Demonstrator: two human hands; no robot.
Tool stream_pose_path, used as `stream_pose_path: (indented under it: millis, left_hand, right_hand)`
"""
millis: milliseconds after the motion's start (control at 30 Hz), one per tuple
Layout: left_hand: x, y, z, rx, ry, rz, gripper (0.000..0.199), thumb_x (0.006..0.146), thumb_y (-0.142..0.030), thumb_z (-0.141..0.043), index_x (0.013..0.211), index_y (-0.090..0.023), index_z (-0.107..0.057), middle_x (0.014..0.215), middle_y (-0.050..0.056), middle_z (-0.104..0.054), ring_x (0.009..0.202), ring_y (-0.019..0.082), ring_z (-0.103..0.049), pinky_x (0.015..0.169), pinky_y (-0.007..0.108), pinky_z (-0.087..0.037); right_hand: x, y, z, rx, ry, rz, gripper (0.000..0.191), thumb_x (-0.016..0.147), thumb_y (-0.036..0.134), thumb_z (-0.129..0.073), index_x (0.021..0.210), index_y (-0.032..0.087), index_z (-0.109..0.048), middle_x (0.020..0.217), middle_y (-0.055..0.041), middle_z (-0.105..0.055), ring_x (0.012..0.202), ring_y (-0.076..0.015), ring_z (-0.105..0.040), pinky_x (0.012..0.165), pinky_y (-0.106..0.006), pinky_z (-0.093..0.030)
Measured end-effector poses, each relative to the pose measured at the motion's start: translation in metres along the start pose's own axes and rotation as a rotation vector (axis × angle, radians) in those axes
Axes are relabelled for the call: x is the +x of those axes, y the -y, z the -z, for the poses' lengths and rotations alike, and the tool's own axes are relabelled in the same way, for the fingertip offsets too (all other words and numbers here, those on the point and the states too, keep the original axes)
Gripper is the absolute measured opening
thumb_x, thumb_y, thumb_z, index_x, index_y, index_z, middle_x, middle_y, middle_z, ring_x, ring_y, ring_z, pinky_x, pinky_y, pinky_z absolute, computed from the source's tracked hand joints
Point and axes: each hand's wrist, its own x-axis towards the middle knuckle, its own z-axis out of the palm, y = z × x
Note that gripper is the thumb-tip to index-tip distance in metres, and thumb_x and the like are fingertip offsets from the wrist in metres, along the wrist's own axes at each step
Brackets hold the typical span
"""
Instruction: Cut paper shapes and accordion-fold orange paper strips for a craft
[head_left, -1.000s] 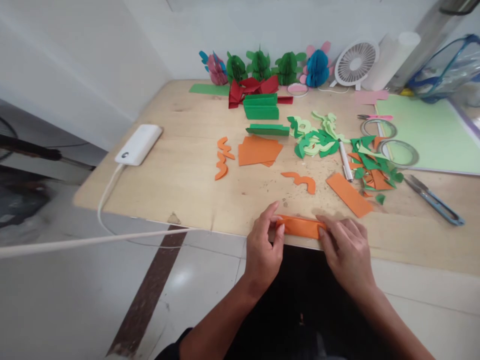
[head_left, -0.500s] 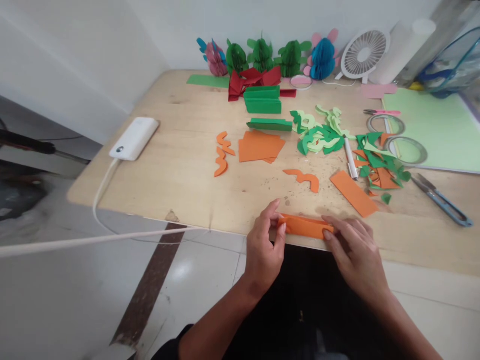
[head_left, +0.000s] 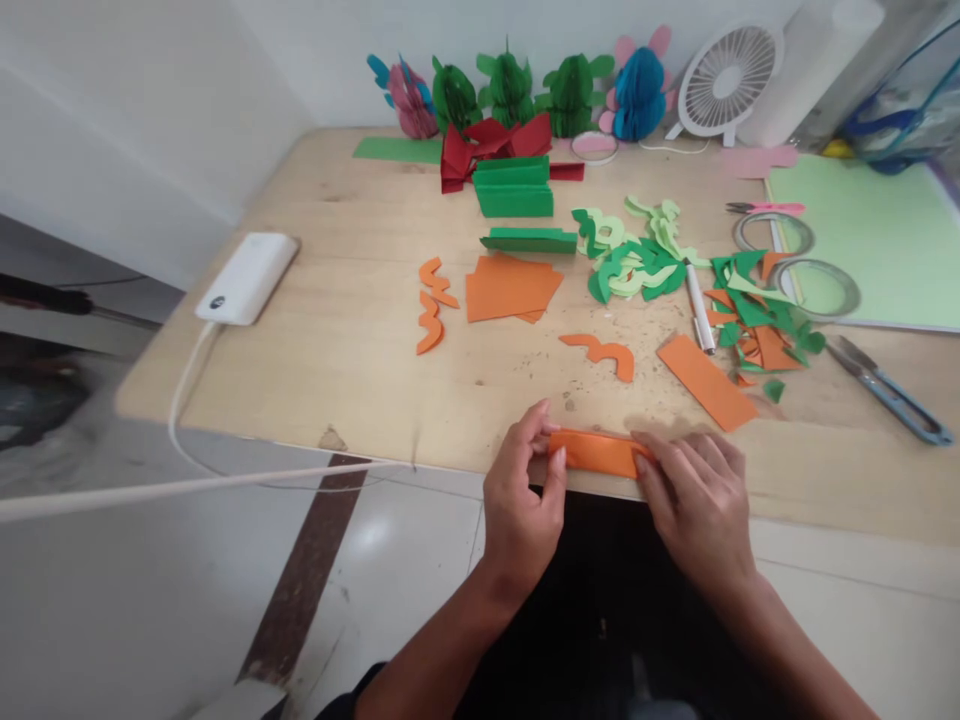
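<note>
A folded strip of orange paper lies at the table's front edge, held at both ends. My left hand pinches its left end between thumb and fingers. My right hand grips the right end, thumb on the near side and fingers on top. Beyond the strip lies a wavy orange paper cutout. An orange paper rectangle rests beyond my right hand. Farther back are a stack of orange sheets and more curvy orange cutouts.
Folded green paper and red paper sit farther back, before several paper honeycomb figures. Green scraps, a white pen, tape rolls and blue snips lie to the right. A white power bank with its cable is at left.
The orange strip's upper fold looks pressed flatter, with the gap along its top edge closed. Both hands keep their hold. The view has shifted slightly.
</note>
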Motion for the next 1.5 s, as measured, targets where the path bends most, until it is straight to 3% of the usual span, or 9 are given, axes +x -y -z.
stream_pose_path:
  millis: [100, 200, 333, 433, 533, 633, 1500]
  left_hand:
    - [-0.001, -0.001, 0.002, 0.056, -0.008, -0.088, 0.042, 0.087, -0.011, -0.055, 0.128, -0.021, -0.051, 0.103, 0.006, -0.065, 0.091, 0.013, -0.064, 0.082, 0.027, -0.056]
    - [-0.009, 0.0, 0.003, 0.17, -0.023, -0.272, 0.043, 0.084, -0.006, -0.054, 0.126, -0.017, -0.052, 0.112, 0.011, -0.062, 0.107, 0.02, -0.059, 0.09, 0.037, -0.052]
    - [-0.027, 0.004, 0.001, 0.41, 0.014, -0.546, 0.039, 0.083, -0.009, -0.054, 0.12, -0.017, -0.06, 0.13, 0.013, -0.057, 0.133, 0.032, -0.039, 0.108, 0.056, -0.032]
    - [-0.034, 0.007, -0.002, 0.492, 0.15, -0.667, 0.038, 0.086, -0.024, -0.056, 0.124, -0.02, -0.06, 0.137, 0.009, -0.055, 0.14, 0.032, -0.029, 0.114, 0.057, -0.017]
    - [-0.034, 0.009, -0.003, 0.563, 0.296, -0.67, 0.047, 0.087, -0.037, -0.056, 0.132, -0.025, -0.054, 0.146, 0.006, -0.047, 0.143, 0.031, -0.024, 0.116, 0.056, -0.011]
    - [-0.032, 0.009, -0.002, 0.629, 0.361, -0.639, 0.052, 0.085, -0.041, -0.057, 0.135, -0.028, -0.05, 0.15, 0.005, -0.041, 0.143, 0.032, -0.023, 0.115, 0.057, -0.01]
    - [-0.035, 0.011, -0.004, 0.635, 0.357, -0.557, 0.053, 0.083, -0.036, -0.062, 0.135, -0.031, -0.051, 0.149, 0.006, -0.042, 0.141, 0.036, -0.028, 0.113, 0.057, -0.019]
  right_hand:
    - [0.001, 0.0, 0.0, -0.006, 0.013, 0.005, 0.013, 0.089, 0.016, -0.058, 0.1, 0.016, -0.063, 0.067, 0.0006, -0.06, 0.069, -0.0165, -0.051, 0.079, -0.035, -0.037]
    - [0.002, 0.0, 0.0, -0.005, 0.016, 0.009, 0.012, 0.089, 0.016, -0.058, 0.099, 0.016, -0.063, 0.067, 0.0003, -0.061, 0.069, -0.0166, -0.051, 0.079, -0.035, -0.037]
    - [0.001, -0.001, 0.001, -0.002, 0.025, 0.017, 0.012, 0.089, 0.017, -0.056, 0.099, 0.016, -0.064, 0.066, 0.0001, -0.061, 0.069, -0.0169, -0.051, 0.078, -0.035, -0.037]
    - [0.0, -0.003, 0.001, 0.002, 0.036, 0.024, 0.012, 0.089, 0.017, -0.055, 0.098, 0.016, -0.064, 0.066, -0.0003, -0.061, 0.069, -0.0174, -0.051, 0.079, -0.035, -0.037]
    - [0.0, -0.004, 0.001, -0.002, 0.04, 0.04, 0.014, 0.089, 0.017, -0.055, 0.099, 0.015, -0.064, 0.066, -0.0008, -0.061, 0.069, -0.0179, -0.052, 0.079, -0.036, -0.038]
    - [0.0, -0.005, 0.0, -0.019, 0.041, 0.046, 0.015, 0.089, 0.017, -0.055, 0.1, 0.015, -0.064, 0.066, -0.0008, -0.061, 0.068, -0.0181, -0.052, 0.078, -0.037, -0.038]
    - [0.003, -0.005, 0.001, -0.007, 0.07, 0.045, 0.014, 0.087, 0.016, -0.057, 0.1, 0.016, -0.065, 0.065, -0.0013, -0.062, 0.067, -0.0178, -0.053, 0.077, -0.037, -0.038]
